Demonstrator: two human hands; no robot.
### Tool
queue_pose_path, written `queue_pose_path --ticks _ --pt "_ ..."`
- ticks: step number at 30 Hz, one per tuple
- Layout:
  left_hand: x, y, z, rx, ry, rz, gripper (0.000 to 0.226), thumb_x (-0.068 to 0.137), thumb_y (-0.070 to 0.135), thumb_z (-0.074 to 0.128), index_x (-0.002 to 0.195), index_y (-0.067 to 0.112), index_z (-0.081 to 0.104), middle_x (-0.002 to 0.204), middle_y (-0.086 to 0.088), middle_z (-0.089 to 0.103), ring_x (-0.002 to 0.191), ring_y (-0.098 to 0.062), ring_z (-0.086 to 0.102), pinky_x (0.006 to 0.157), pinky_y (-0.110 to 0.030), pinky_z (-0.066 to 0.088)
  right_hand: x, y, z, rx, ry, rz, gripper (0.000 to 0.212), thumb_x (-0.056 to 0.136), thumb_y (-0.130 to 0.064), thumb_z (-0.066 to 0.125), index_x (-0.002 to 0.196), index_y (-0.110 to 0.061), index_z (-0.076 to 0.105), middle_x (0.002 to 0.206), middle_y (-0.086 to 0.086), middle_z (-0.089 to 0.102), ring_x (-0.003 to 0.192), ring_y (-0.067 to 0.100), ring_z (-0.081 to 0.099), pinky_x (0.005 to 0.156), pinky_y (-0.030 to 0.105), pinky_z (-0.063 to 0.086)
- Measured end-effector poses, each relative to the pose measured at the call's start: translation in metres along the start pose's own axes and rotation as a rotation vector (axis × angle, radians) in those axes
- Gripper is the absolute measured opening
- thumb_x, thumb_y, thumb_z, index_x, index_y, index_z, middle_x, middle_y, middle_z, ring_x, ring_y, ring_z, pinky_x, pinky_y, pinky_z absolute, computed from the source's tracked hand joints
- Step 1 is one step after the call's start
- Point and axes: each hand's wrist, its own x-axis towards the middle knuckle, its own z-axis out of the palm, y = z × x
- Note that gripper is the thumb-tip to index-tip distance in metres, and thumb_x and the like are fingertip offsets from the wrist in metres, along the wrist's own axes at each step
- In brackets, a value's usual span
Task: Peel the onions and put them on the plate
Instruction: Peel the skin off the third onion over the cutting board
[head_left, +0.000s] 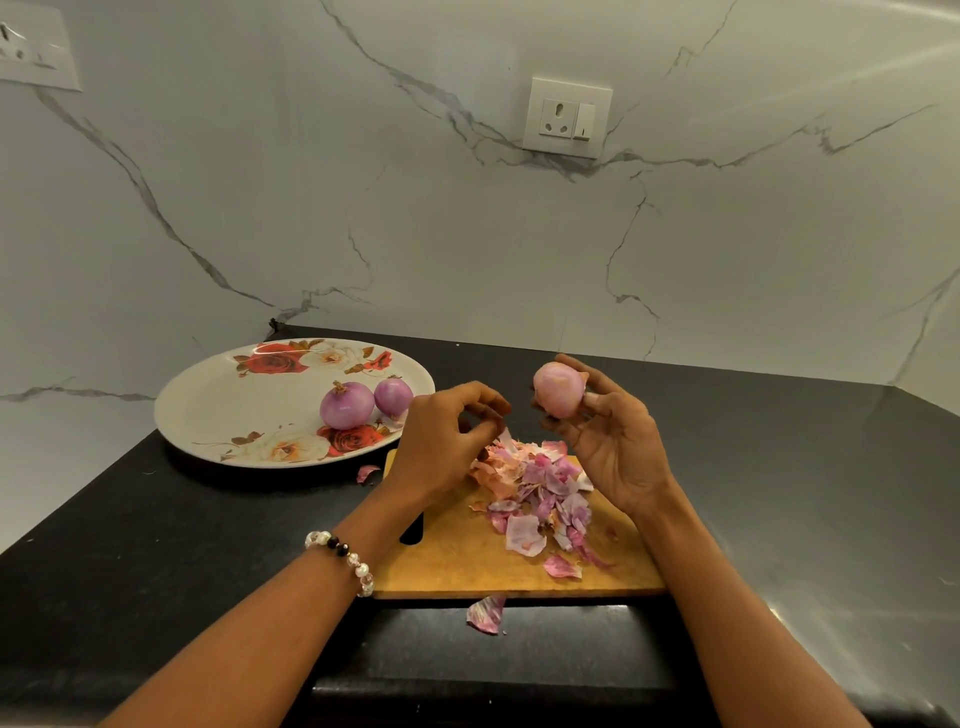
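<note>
White marble-veined wall panels rise behind the black stone desk, where we see a wooden chopping board heaped with a pile of pink and purple onion skins. Our right hand holds a pale pink peeled onion raised above the board's far edge, its fingers curled round it, while our left hand pinches a thin strip of skin just beside the pile. At far left, two purple peeled onions sit touching on the right part of the white oval plate with red rose print.
</note>
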Motion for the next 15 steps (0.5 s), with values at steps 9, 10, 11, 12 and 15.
queue_pose_path --ticks 9,10,11,12,15 --pt "0.0028 -0.0029 0.0009 0.068 0.036 0.118 0.023 0.085 0.004 0.063 0.103 0.014 0.071 0.100 0.001 0.070 0.091 -0.014 0.062 0.078 -0.026 0.055 0.0002 0.0028 0.0012 -0.049 -0.053 0.044 0.043 0.082 -0.014 0.050 0.122 -0.004 0.061 0.136 0.030 0.051 0.103 0.031 0.065 0.072 0.030 0.060" --pt "0.0029 -0.0031 0.0011 0.067 0.054 0.123 0.022 0.085 0.004 0.062 0.102 0.014 0.071 0.100 0.001 0.069 0.091 -0.015 0.061 0.077 -0.029 0.055 0.0003 0.0028 0.0012 -0.044 -0.054 0.043 0.042 0.082 -0.014 0.051 0.122 -0.004 0.061 0.135 0.030 0.051 0.104 0.031 0.064 0.071 0.030 0.060" --pt "0.0028 -0.0024 0.0012 0.058 0.078 0.127 0.022 0.085 0.007 0.061 0.102 0.015 0.071 0.100 0.003 0.069 0.091 -0.015 0.060 0.075 -0.030 0.054 0.0004 0.0027 0.0013 -0.040 -0.055 0.044 0.042 0.082 -0.013 0.051 0.122 -0.004 0.061 0.134 0.029 0.052 0.104 0.031 0.064 0.072 0.030 0.060" --pt "0.0028 -0.0015 0.0011 0.047 0.103 0.130 0.021 0.085 0.012 0.061 0.102 0.016 0.071 0.099 0.004 0.068 0.091 -0.014 0.060 0.074 -0.028 0.053 0.0000 0.0026 0.0016 -0.039 -0.056 0.048 0.042 0.082 -0.013 0.051 0.122 -0.003 0.061 0.131 0.027 0.054 0.104 0.032 0.064 0.072 0.030 0.060" --pt "0.0022 0.0040 -0.0010 -0.004 0.138 0.149 0.021 0.083 0.029 0.065 0.102 0.021 0.069 0.098 0.010 0.067 0.090 -0.010 0.058 0.070 -0.018 0.048 -0.0019 0.0030 0.0035 -0.073 -0.059 0.061 0.038 0.082 -0.012 0.053 0.118 -0.003 0.063 0.121 0.017 0.063 0.101 0.032 0.067 0.071 0.031 0.061"
